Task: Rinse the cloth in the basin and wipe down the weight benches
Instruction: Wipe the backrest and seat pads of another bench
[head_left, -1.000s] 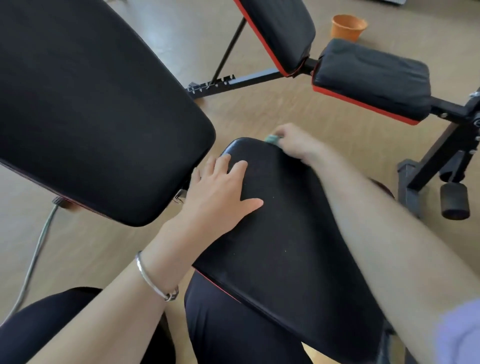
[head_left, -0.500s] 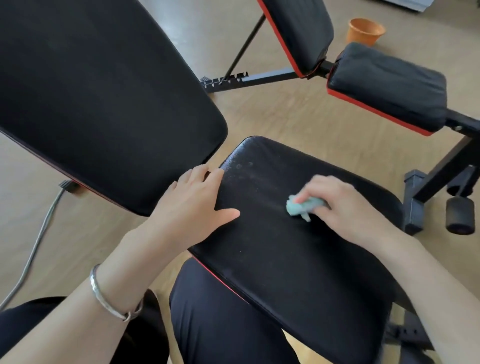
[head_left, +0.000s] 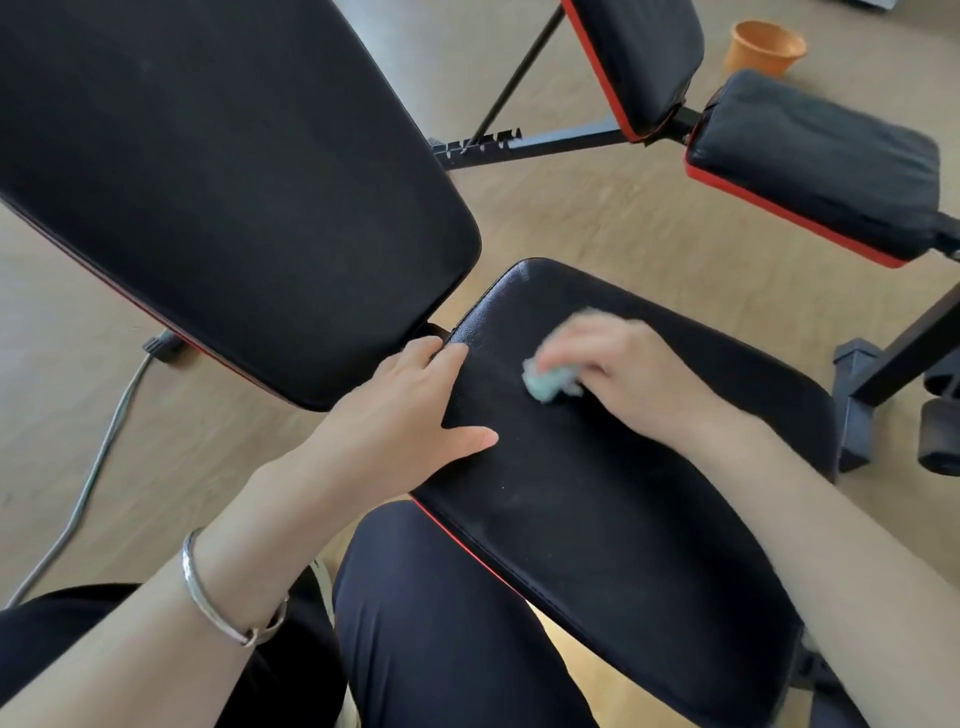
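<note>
The right hand (head_left: 626, 376), blurred, holds a bunched pale teal cloth (head_left: 546, 383) under its curled fingers against the weight bench's seat pad (head_left: 597, 525). The cloth pokes out at the hand's 9 o'clock. The left hand (head_left: 410, 410) lies flat, fingers straight, on the pad's edge, near the cloth at its 9 o'clock. An orange basin (head_left: 768, 48) stands on the floor (head_left: 623, 218) at 1 o'clock.

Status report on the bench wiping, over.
Right hand grips crumpled pale-green cloth on black padded bench seat. Left hand flat, bracing the seat's edge. Nothing seen blocking the cloth.
</note>
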